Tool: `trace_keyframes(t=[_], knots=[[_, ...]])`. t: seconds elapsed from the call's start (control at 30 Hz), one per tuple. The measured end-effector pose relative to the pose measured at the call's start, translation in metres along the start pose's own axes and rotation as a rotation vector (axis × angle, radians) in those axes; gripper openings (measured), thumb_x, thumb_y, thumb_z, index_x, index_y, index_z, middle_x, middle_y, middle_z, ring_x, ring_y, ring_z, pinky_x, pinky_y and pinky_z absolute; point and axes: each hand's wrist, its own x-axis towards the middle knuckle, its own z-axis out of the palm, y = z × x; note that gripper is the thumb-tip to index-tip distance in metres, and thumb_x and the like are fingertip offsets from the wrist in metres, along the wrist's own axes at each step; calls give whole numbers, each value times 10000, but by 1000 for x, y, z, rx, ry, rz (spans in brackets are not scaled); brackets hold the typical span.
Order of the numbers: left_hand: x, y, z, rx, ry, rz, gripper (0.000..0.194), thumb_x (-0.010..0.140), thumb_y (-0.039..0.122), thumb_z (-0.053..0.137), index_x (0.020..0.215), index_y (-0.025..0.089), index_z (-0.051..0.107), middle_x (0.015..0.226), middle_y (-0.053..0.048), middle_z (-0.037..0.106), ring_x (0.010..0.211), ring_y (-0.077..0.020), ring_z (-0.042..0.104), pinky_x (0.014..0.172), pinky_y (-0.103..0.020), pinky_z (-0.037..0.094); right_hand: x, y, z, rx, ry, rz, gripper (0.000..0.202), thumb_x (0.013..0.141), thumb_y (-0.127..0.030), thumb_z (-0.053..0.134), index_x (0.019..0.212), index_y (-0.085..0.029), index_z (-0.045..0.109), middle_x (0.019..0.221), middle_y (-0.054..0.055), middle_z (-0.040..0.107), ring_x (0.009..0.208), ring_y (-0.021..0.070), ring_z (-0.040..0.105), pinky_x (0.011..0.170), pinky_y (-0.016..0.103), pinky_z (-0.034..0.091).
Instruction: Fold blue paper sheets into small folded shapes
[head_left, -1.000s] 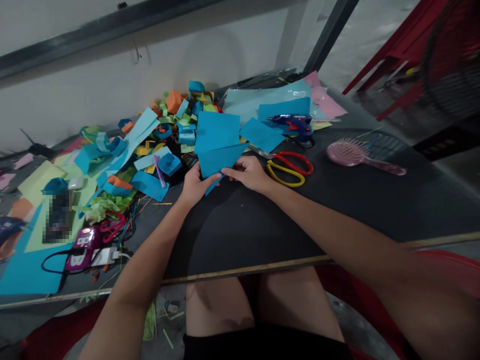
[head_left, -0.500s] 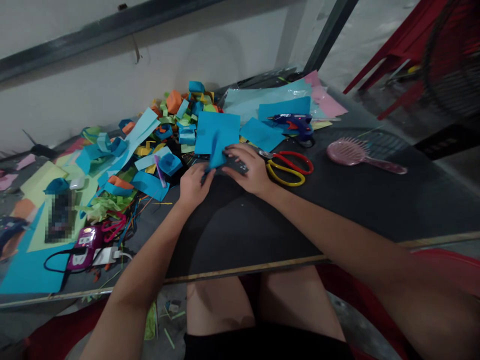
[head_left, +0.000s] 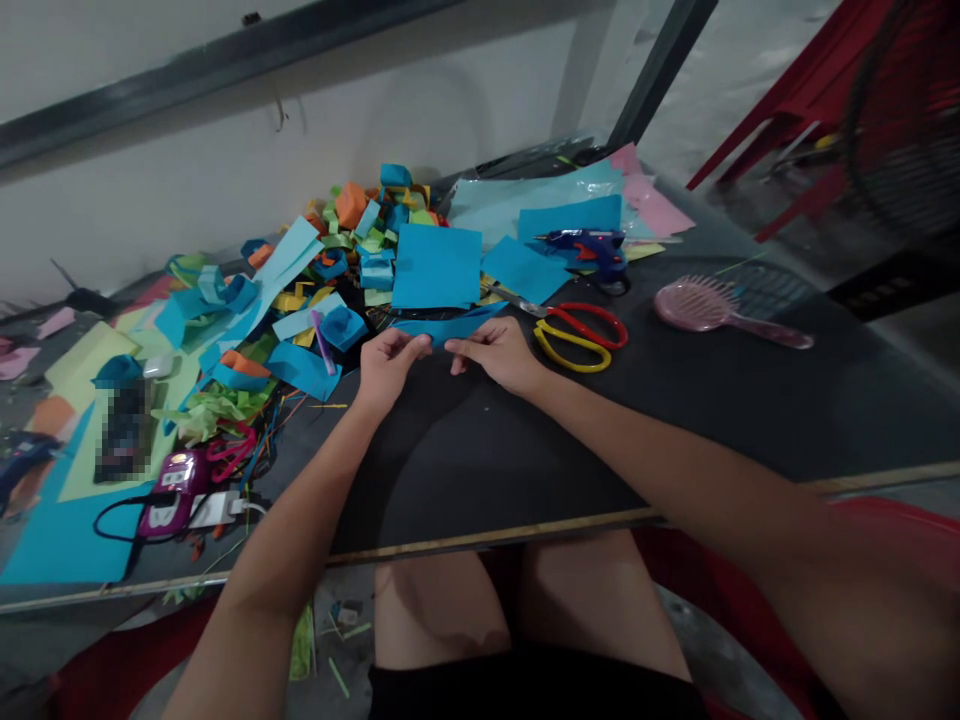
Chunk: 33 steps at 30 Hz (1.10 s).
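Between my two hands is a narrow piece of blue paper [head_left: 450, 326], held low over the dark tabletop [head_left: 480, 460]. My left hand [head_left: 388, 368] pinches its left part between thumb and fingers. At the right part, my right hand [head_left: 504, 352] grips it the same way, thumb toward me. Just beyond lies a square blue sheet [head_left: 437, 265]. Scissors [head_left: 574, 335] with one red and one yellow handle rest to the right of my right hand, blades partly over the blue paper there.
A heap of folded paper pieces [head_left: 352, 210] sits against the wall. At right are a blue glue gun [head_left: 592, 245] and a pink hairbrush [head_left: 705, 308]. Left, a purple device [head_left: 176, 490] with a cable and a phone [head_left: 124, 430] lie among paper scraps.
The blue paper was upright and blurred between my hands; now it stretches sideways between them. My right hand's fingers have curled under and come nearer to me.
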Motion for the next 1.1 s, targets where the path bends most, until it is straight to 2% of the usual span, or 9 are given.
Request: trace_keyframes(t=[0.1,0.23,0.5,0.67,0.8,0.9,0.97,1.03,1.1], knots=[[1,2,1,-87,56,-70,388,691,500,829,607,162,658,577,-17,669,533,-110,600,560,-246,493,0,-3,1,73,-2,25,446,609,-548,874,483,-187,644,495,42,676,425,134,596,479,281,508],[0,7,1,-107,115,-57,364,660,477,864,591,168,685,566,-9,677,521,-97,588,544,-232,478,2,-3,1,81,13,31,428,578,-549,888,526,-191,658,479,26,665,420,129,591,462,265,489],[1,12,1,-229,112,-6,406,695,566,824,593,185,731,573,-7,681,516,-75,559,527,-212,460,4,-1,-1,36,17,23,462,580,-590,875,532,-192,645,505,34,673,437,121,580,477,270,496],[5,9,-1,-315,157,-71,342,615,493,893,780,208,799,689,-14,735,568,-85,612,529,-213,487,6,2,0,28,28,59,450,499,-524,926,547,-183,637,500,22,652,446,130,584,458,272,473],[5,6,-4,-290,174,-109,380,660,527,854,869,215,799,760,-24,745,599,-96,635,538,-228,496,7,4,0,31,52,49,458,476,-512,933,538,-191,613,491,7,632,441,131,571,444,274,448],[2,5,-4,-202,85,-51,454,687,594,818,971,240,794,836,-32,760,697,-133,680,614,-257,538,8,6,-1,-3,50,53,450,509,-523,919,539,-194,614,479,0,616,433,126,556,444,278,447],[-1,6,-2,-97,-40,61,470,685,575,834,1027,256,790,943,-49,776,871,-182,711,772,-312,577,8,8,-2,-19,11,48,422,555,-532,897,574,-187,656,474,-3,608,430,126,553,448,282,450],[-3,8,0,10,-139,188,370,736,511,821,1003,256,800,1023,-67,783,1026,-215,696,936,-364,554,8,9,-3,-18,-24,13,393,581,-531,884,657,-183,717,530,7,651,465,142,588,481,298,488],[-4,9,0,69,-154,258,256,820,464,757,948,248,807,1042,-76,787,1066,-216,687,991,-376,528,6,9,-5,-18,-31,-70,387,580,-501,893,785,-195,774,711,40,748,609,181,681,595,333,563]])
